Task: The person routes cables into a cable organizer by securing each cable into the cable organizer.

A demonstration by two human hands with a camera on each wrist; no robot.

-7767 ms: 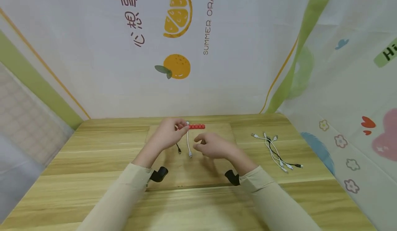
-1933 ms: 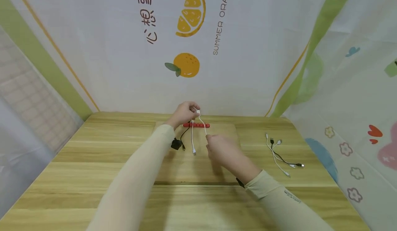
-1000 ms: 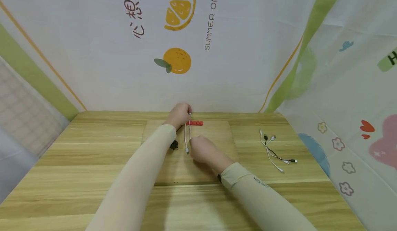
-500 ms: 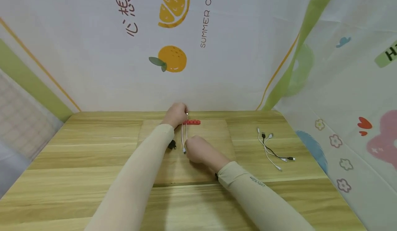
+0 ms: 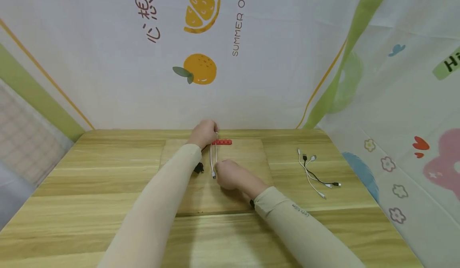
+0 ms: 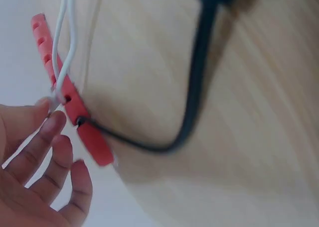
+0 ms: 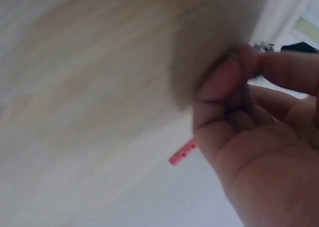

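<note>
A red cable clip strip (image 5: 224, 142) lies along the far edge of a wooden board. At its back, my left hand (image 5: 204, 133) pinches the far end of a white USB cable (image 5: 216, 152) between thumb and index finger. My right hand (image 5: 230, 175), lower over the board, pinches the near end of that cable, which its fingers mostly hide. Another white cable (image 5: 211, 156) runs down from the strip just to the left. In the left wrist view a black cable (image 6: 192, 87) passes through a slot of the strip, beside the left hand's pinch.
Several white and black cables (image 5: 310, 172) lie loosely on the table to the right. The wooden board (image 5: 248, 152) sits in the middle of the table, before a printed white curtain (image 5: 266, 80).
Since 7.8 seconds ago, the second white cable has come from the right-hand pile into both hands. Its far end has dropped from above the strip to right behind it. The hands now barely move.
</note>
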